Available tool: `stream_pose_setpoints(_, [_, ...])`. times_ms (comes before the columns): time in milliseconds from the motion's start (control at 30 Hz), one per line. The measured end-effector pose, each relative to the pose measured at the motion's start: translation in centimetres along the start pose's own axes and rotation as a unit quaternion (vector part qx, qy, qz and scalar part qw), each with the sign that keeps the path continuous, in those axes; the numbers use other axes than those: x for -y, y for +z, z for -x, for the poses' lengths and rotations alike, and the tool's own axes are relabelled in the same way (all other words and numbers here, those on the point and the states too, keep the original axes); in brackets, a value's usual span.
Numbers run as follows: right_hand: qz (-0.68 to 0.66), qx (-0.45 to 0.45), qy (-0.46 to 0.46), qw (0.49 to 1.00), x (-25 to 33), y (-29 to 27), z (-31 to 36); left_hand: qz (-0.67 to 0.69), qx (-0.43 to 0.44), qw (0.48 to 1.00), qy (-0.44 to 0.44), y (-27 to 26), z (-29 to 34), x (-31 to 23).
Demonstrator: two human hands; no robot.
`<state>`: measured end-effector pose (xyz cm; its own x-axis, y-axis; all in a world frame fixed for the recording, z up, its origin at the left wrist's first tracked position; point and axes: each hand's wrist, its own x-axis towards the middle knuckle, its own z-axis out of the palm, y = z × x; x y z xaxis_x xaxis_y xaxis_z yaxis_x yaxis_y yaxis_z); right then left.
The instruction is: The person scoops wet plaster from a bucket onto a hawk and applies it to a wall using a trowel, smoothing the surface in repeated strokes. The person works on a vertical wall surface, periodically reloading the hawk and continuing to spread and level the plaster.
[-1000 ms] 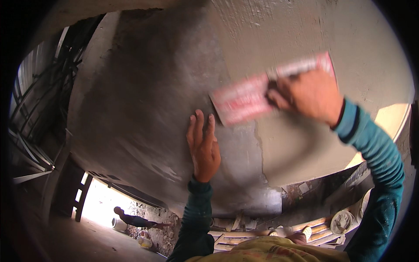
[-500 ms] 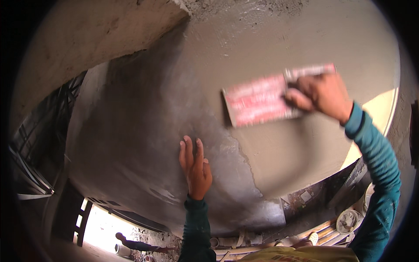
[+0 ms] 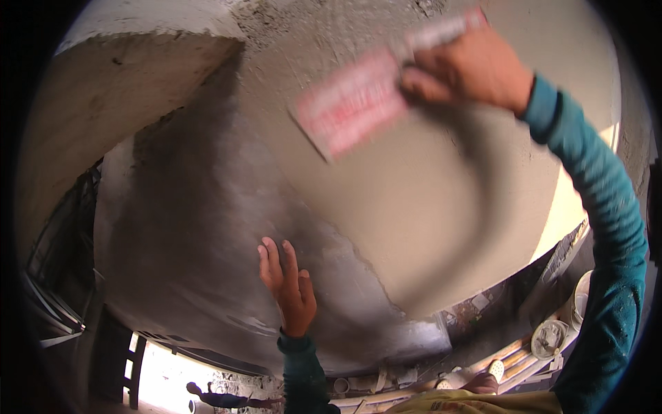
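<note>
My right hand point(image 3: 476, 72) is closed round the handle of a plastering trowel point(image 3: 352, 103), whose long red and white blade is tilted, its left end lower. The blade lies against or close to the smooth wet plaster point(image 3: 386, 207) on the upper right of the wall; motion smears it a little. Over the dark grey part of the wall point(image 3: 186, 207), my left hand point(image 3: 287, 286) is held with fingers stretched out and nothing in it. Whether its fingertips touch the surface I cannot tell.
A concrete beam point(image 3: 131, 90) juts in at the upper left, with rough plaster point(image 3: 276, 21) beside it. Below are bamboo poles point(image 3: 517, 369), a round bucket point(image 3: 550, 338) and another pale bucket point(image 3: 583, 297). Another person point(image 3: 224, 399) stands at the lower left near a bright opening.
My right hand has swept the trowel up and to the left across the plaster, tilting it more. My left hand sits slightly lower and further left in view, still open.
</note>
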<state>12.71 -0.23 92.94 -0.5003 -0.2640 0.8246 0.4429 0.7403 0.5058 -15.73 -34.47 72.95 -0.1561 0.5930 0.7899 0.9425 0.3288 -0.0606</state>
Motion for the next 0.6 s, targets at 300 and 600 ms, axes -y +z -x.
stream_pose_setpoints(300, [-0.189,0.187,0.016,0.964,12.3,1.0,20.9,0.020,-0.015,0.999,0.021,0.9,-1.4,-0.4])
stream_pose_setpoints(600, [0.010,-0.023,-0.009,1.000,-0.1,-1.9,-2.3,0.016,-0.008,1.000,0.020,-0.3,-0.5,0.7])
